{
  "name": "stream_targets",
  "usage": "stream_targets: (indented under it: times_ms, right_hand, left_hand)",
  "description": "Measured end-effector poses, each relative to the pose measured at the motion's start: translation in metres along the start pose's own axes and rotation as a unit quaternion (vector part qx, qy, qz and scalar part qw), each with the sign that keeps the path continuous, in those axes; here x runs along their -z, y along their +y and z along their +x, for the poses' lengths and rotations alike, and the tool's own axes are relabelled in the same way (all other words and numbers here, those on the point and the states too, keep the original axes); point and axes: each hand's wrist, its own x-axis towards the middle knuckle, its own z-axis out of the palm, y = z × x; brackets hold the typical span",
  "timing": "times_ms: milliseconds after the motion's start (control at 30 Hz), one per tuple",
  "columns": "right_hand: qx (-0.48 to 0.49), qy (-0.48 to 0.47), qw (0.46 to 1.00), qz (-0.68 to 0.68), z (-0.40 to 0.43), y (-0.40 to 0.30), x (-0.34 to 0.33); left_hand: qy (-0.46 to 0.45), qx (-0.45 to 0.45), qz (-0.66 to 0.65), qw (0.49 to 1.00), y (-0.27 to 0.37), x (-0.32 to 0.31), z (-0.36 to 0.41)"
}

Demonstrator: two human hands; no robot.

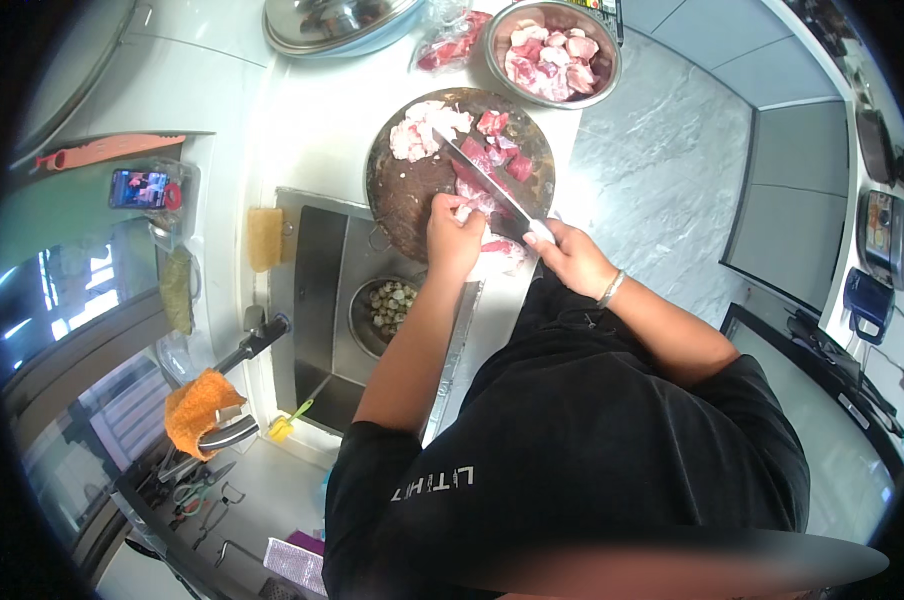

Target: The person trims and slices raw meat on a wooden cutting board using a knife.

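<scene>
My right hand [576, 259] grips the white handle of a kitchen knife [489, 184], whose blade slants up and left across raw meat on a round, dark chopping board [407, 195]. My left hand [456, 232] pinches pale fat or skin at the lower end of the meat [471, 176]. Cut red pieces [519, 166] lie right of the blade. A heap of whitish fat [422, 131] rests at the board's upper left. More raw meat [503, 255] hangs or lies at the board's lower edge, partly hidden by my hands.
A steel bowl of meat chunks [495, 64] stands above the board, beside bagged meat [452, 45] and a lidded pan [339, 22]. Left is a steel sink [351, 367] holding a bowl of small speckled items [358, 315]. A yellow sponge [264, 238] and an orange cloth [197, 412] are farther left.
</scene>
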Motion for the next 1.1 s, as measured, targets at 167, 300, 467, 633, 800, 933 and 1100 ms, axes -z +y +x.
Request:
stream_targets:
  times_ms: [167,300,467,633,800,933,1100]
  right_hand:
    - [-0.015,-0.03,0.999,-0.041,-0.002,-0.006,0.018]
    - [-0.042,-0.019,0.998,-0.053,-0.008,-0.004,0.031]
    - [-0.01,-0.019,0.997,-0.074,-0.018,-0.014,0.047]
    - [-0.035,-0.109,0.985,-0.132,-0.014,-0.02,0.047]
    - [-0.085,-0.074,0.991,-0.066,-0.016,-0.021,0.04]
    - [-0.172,-0.077,0.982,0.002,-0.02,-0.019,0.037]
    - [-0.137,-0.081,0.986,0.057,-0.028,-0.01,0.03]
  left_hand:
    - [-0.006,-0.002,-0.143,0.99,-0.021,-0.003,0.019]
    - [-0.024,0.034,-0.106,0.994,-0.022,-0.008,0.033]
    - [-0.015,0.046,-0.117,0.992,-0.003,-0.014,0.021]
    - [0.032,0.008,-0.082,0.996,-0.014,-0.015,0.024]
    - [0.092,-0.066,-0.023,0.993,-0.013,-0.015,0.012]
    - [0.135,-0.096,0.046,0.985,0.002,-0.015,-0.002]
    - [0.142,-0.127,0.051,0.98,-0.005,-0.016,0.008]
